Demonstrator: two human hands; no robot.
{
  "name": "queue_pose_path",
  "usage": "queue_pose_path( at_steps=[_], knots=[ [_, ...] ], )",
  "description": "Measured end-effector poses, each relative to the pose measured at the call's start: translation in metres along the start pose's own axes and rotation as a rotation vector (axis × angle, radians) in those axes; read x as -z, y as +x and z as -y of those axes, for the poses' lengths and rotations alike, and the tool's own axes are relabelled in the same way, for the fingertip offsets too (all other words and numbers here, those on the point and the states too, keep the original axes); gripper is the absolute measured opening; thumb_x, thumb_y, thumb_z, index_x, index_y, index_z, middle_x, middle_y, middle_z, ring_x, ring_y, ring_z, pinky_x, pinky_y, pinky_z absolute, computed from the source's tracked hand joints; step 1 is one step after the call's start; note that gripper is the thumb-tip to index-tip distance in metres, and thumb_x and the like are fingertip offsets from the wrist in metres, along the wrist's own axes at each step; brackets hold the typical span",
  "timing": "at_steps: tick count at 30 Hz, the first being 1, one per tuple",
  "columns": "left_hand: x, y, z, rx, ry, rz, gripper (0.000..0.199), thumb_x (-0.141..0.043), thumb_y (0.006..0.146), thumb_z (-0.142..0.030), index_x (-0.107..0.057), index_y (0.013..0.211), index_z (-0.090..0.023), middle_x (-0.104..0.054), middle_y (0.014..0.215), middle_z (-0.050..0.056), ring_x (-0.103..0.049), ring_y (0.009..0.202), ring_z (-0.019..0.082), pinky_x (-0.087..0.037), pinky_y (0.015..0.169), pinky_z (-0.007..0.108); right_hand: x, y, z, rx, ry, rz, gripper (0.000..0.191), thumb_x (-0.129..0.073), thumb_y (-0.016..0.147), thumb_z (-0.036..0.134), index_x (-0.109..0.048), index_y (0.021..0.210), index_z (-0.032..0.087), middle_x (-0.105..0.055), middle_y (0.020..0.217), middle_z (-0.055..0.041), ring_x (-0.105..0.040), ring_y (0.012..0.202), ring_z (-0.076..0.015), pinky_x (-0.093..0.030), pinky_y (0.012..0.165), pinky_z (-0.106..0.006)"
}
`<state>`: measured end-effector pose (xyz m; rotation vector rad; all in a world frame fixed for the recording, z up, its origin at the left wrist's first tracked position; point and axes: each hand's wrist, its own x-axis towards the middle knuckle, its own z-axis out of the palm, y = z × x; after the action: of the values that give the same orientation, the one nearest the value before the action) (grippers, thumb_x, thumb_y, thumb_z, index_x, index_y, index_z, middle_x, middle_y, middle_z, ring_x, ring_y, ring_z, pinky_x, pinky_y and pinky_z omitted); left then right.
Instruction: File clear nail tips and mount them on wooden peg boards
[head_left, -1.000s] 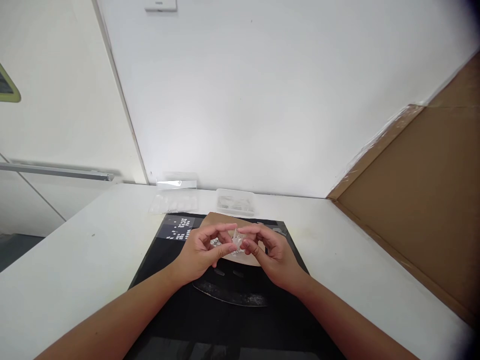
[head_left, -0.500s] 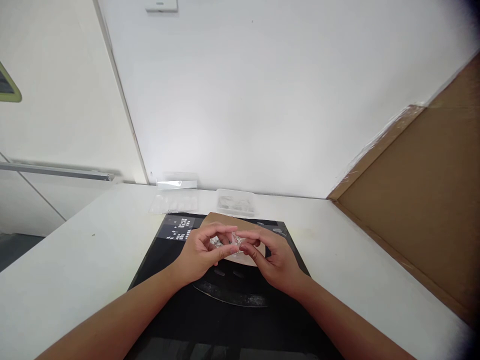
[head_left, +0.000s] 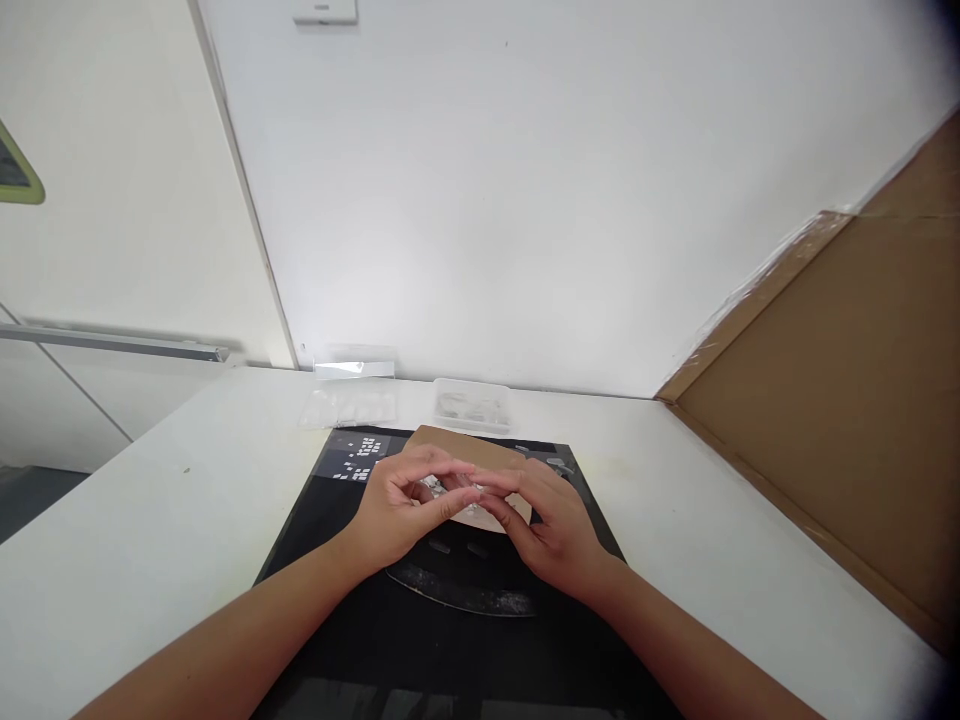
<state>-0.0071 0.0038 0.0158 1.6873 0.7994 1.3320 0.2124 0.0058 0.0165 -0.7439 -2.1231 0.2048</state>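
My left hand and my right hand meet at their fingertips over a tan, curved-edged board. Between the fingers shows a bit of a small clear piece, mostly covered by them; its kind I cannot make out. Both hands are closed in a pinch, thumbs below and forefingers above. Behind the left fingers, small whitish and clear bits lie on the tan board. Under the hands is a black mat.
A dark curved strip lies on the mat near me. White labels are at the mat's far left corner. Beyond stand a clear compartment box with its lid up and a shallow clear tray. Cardboard leans at right.
My fingertips have drawn closer together, and the right fingers have shifted slightly left. The clear piece between them is now more hidden.
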Motion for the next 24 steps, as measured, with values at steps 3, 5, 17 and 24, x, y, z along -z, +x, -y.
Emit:
queue_pose_path(
  at_steps=[3,5,17,24],
  knots=[
    [-0.001,0.001,0.001,0.009,0.026,-0.068,0.013,-0.080,0.088,-0.034,-0.085,0.094,-0.024,-0.075,0.086,0.007,-0.064,0.071,0.014,-0.044,0.046,0.019,-0.002,-0.001,0.000,0.021,-0.020,0.021,0.021,-0.061,0.102,0.025,-0.070,0.120,0.030,-0.077,0.090,-0.0026,-0.066,0.077,-0.0201,-0.050,0.076,-0.036],
    [-0.001,0.001,0.001,0.012,0.027,-0.088,0.012,-0.080,0.088,-0.035,-0.086,0.090,-0.024,-0.075,0.082,0.006,-0.063,0.068,0.014,-0.044,0.046,0.019,-0.003,-0.001,0.000,0.026,-0.012,0.029,0.021,-0.061,0.101,0.024,-0.070,0.120,0.030,-0.077,0.087,-0.0024,-0.066,0.075,-0.0199,-0.050,0.075,-0.036],
    [0.005,0.001,0.010,0.015,0.056,-0.019,0.027,-0.082,0.086,-0.031,-0.082,0.112,-0.023,-0.078,0.096,0.009,-0.068,0.075,0.015,-0.050,0.049,0.019,0.001,0.003,-0.001,-0.296,0.390,-0.007,0.024,-0.066,0.099,0.036,-0.072,0.120,0.028,-0.071,0.077,-0.0001,-0.071,0.072,-0.0176,-0.059,0.073,-0.033],
    [0.014,0.001,0.004,-0.111,0.100,0.174,0.048,-0.080,0.085,-0.025,-0.071,0.132,-0.025,-0.075,0.120,0.011,-0.072,0.091,0.018,-0.058,0.056,0.020,-0.001,0.000,-0.013,-0.402,0.639,0.023,0.029,-0.070,0.096,0.043,-0.073,0.117,0.024,-0.069,0.077,-0.0016,-0.069,0.069,-0.0170,-0.061,0.066,-0.032]
  ],
)
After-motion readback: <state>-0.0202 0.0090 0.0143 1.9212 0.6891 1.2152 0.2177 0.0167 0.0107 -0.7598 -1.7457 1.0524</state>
